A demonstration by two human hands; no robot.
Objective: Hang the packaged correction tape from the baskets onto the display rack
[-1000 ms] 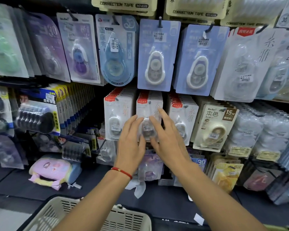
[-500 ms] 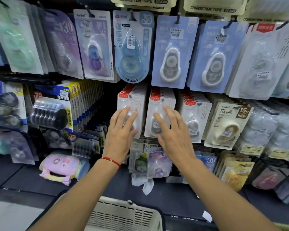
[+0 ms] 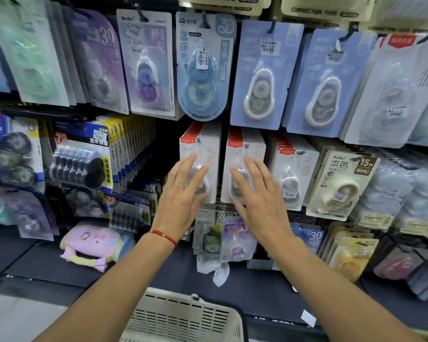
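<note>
Two stacks of white correction tape packs with red top labels hang on rack hooks in the middle row. My left hand [image 3: 182, 193] lies flat with straight fingers against the front pack of the left stack [image 3: 203, 149]. My right hand [image 3: 256, 196] presses flat on the front pack of the right stack [image 3: 247, 150]. Neither hand grips a pack. A third matching stack [image 3: 294, 174] hangs just to the right. A cream plastic basket [image 3: 183, 317] sits below my arms at the bottom edge; its contents are not visible.
Larger blue and purple correction tape packs [image 3: 262, 75] hang on the row above. A beige 15M pack [image 3: 344, 183] hangs to the right, black tape refills [image 3: 79, 164] to the left. A pink pouch [image 3: 92, 245] lies on the dark shelf below.
Both hands were together on one middle pack; they have spread apart, the left moving onto the left stack, the right staying on the adjacent one. The view has shifted closer.
</note>
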